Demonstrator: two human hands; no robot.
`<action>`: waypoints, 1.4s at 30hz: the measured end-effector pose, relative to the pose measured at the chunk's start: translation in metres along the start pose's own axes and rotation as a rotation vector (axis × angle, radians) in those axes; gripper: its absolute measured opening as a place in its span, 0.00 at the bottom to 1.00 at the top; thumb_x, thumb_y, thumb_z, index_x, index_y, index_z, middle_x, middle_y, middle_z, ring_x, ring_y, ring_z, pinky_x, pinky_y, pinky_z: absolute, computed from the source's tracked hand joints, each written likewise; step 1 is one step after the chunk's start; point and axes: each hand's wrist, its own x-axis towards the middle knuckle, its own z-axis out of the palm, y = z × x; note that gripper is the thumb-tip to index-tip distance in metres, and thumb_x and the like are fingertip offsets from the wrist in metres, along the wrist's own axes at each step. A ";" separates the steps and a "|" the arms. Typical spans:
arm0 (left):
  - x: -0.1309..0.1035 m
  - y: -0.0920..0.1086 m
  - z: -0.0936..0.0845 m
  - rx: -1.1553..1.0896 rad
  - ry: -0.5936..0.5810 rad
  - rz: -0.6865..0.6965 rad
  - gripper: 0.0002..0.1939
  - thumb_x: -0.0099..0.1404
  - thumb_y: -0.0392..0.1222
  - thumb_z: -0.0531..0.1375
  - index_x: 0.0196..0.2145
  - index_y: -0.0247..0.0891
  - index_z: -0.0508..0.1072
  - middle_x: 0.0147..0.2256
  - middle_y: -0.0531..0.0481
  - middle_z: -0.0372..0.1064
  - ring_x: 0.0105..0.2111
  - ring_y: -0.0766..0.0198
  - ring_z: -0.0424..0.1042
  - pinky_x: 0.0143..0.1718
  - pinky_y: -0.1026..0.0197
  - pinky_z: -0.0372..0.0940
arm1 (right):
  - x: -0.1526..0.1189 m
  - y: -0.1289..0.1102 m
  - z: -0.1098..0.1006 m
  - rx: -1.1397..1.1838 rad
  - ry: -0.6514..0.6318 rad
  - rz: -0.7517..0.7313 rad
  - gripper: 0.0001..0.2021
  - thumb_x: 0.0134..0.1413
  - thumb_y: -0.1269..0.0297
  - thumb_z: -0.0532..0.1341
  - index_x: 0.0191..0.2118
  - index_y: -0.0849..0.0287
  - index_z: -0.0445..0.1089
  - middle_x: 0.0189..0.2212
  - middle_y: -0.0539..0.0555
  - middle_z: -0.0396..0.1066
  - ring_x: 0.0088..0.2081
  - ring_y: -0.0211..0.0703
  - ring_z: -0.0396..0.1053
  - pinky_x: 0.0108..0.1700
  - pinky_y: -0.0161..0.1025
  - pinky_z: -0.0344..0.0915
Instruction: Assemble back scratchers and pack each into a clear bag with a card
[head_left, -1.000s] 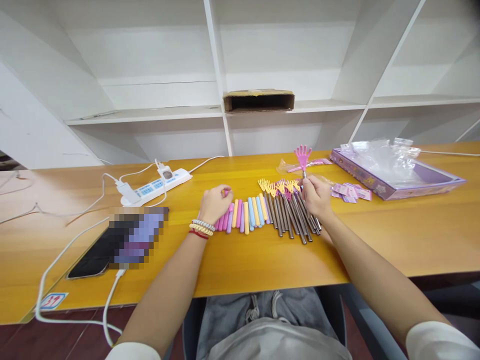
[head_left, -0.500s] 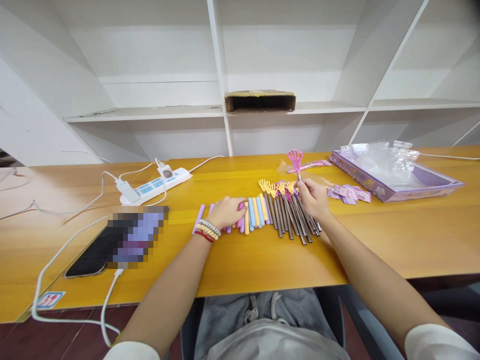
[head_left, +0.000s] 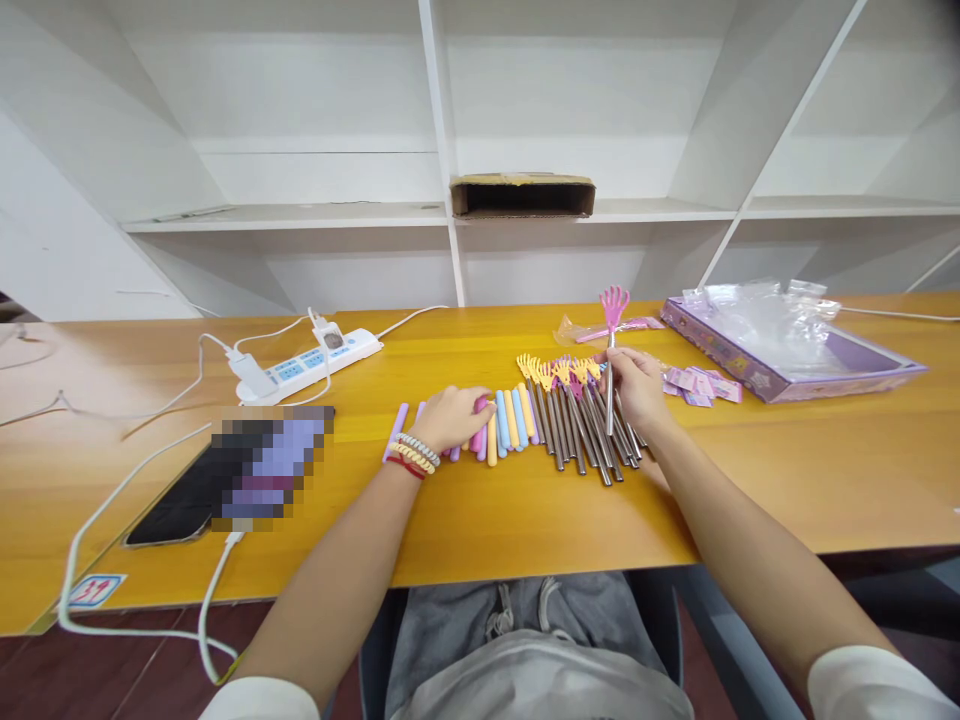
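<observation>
My right hand grips the metal rod of a pink hand-shaped back scratcher and holds it upright above the table. Beneath it lies a row of back scratchers with yellow, magenta and some blue claw heads and dark metal rods. My left hand is over a row of coloured tube handles, its fingers closed on a magenta tube handle. Next to that hand lie yellow and light blue tube handles. A purple tube handle rests left of my wrist. The hand hides part of the row.
A purple box tray with clear plastic bags stands at the right, near small pink-purple cards. A bagged pink item lies behind. A power strip, cables and a phone are left. White shelves hold a cardboard box.
My right hand has moved slightly right with the pink back scratcher, whose metal rod now shows below the fingers, clear of the pile. My left hand has stayed on the tube handles.
</observation>
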 end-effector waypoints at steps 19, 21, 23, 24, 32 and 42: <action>0.001 -0.002 0.000 0.011 0.080 -0.044 0.19 0.63 0.54 0.51 0.44 0.43 0.74 0.34 0.46 0.75 0.35 0.57 0.72 0.37 0.60 0.62 | 0.013 0.010 -0.018 -0.444 0.012 -0.008 0.10 0.45 0.58 0.60 0.28 0.61 0.67 0.13 0.45 0.62 0.15 0.34 0.57 0.19 0.34 0.51; 0.001 -0.002 0.000 0.017 0.083 -0.052 0.20 0.63 0.54 0.51 0.45 0.43 0.73 0.35 0.46 0.75 0.36 0.56 0.72 0.37 0.58 0.63 | 0.017 0.015 -0.020 -0.381 0.045 -0.041 0.14 0.43 0.64 0.59 0.40 0.61 0.67 0.13 0.45 0.63 0.14 0.36 0.59 0.18 0.34 0.53; 0.001 -0.001 0.000 0.013 0.088 -0.055 0.20 0.63 0.54 0.51 0.45 0.43 0.73 0.36 0.45 0.75 0.37 0.55 0.73 0.38 0.58 0.63 | 0.018 0.018 -0.021 -0.337 0.071 -0.116 0.21 0.42 0.69 0.57 0.46 0.62 0.66 0.12 0.44 0.62 0.13 0.36 0.58 0.17 0.34 0.52; 0.001 0.000 -0.001 0.005 0.092 -0.052 0.20 0.62 0.53 0.51 0.45 0.43 0.73 0.36 0.46 0.75 0.37 0.55 0.73 0.38 0.58 0.63 | 0.017 0.018 -0.021 -0.331 0.077 -0.155 0.22 0.42 0.70 0.56 0.48 0.63 0.66 0.12 0.44 0.61 0.12 0.35 0.57 0.17 0.33 0.52; 0.000 0.002 -0.002 -0.010 0.110 -0.031 0.18 0.62 0.52 0.53 0.43 0.44 0.74 0.34 0.47 0.75 0.36 0.57 0.73 0.37 0.60 0.63 | 0.011 0.006 -0.021 -0.461 0.078 -0.194 0.30 0.40 0.71 0.56 0.55 0.64 0.63 0.09 0.40 0.52 0.11 0.31 0.47 0.18 0.34 0.47; 0.000 0.002 -0.003 0.034 0.076 -0.041 0.19 0.63 0.54 0.50 0.42 0.44 0.74 0.33 0.47 0.75 0.36 0.56 0.73 0.37 0.59 0.63 | 0.014 0.016 -0.028 -1.017 -0.160 -0.188 0.32 0.43 0.66 0.56 0.58 0.59 0.60 0.17 0.49 0.66 0.24 0.45 0.65 0.29 0.38 0.58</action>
